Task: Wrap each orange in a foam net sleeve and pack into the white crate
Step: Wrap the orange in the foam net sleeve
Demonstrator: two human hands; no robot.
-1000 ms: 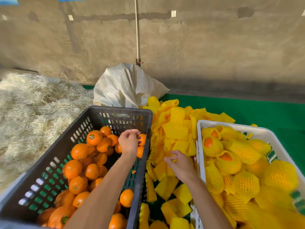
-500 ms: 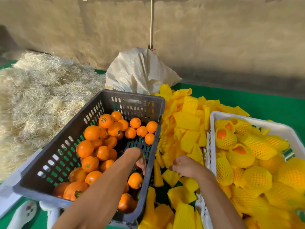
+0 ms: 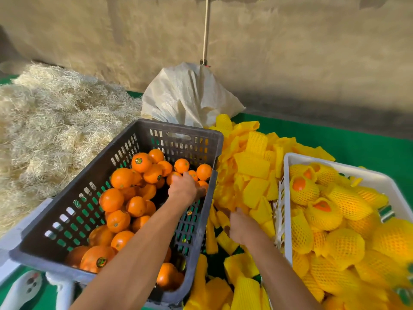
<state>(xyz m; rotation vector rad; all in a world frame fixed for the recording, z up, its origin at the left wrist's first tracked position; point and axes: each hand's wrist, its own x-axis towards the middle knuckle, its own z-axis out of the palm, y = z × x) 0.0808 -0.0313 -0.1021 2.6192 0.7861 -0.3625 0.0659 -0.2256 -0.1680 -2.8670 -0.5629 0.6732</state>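
Two crates sit on a green tabletop [image 3: 368, 139]. Straw-like packing wool [image 3: 51, 126] heaps over its far left corner, a crumpled white sack [image 3: 187, 97] lies at the far edge. Dark slotted crate [image 3: 73, 211], left side toward the near edge, holds loose oranges [image 3: 121, 177], several with small stickers. White crate [image 3: 380, 179], at the right edge, holds oranges already sleeved in yellow netting [image 3: 345, 200]. Between the two crates a pile of flat yellow foam net sleeves [image 3: 252, 166] runs from the far side to the near edge. Left hand [image 3: 184, 189] is down inside the dark crate at its right wall, among the far oranges; fingers curl downward, but whether they grip a fruit I cannot tell. Right hand [image 3: 241, 227] rests on the sleeve pile just beside the white crate, fingers curled into the sleeves; grip not visible, cannot tell.
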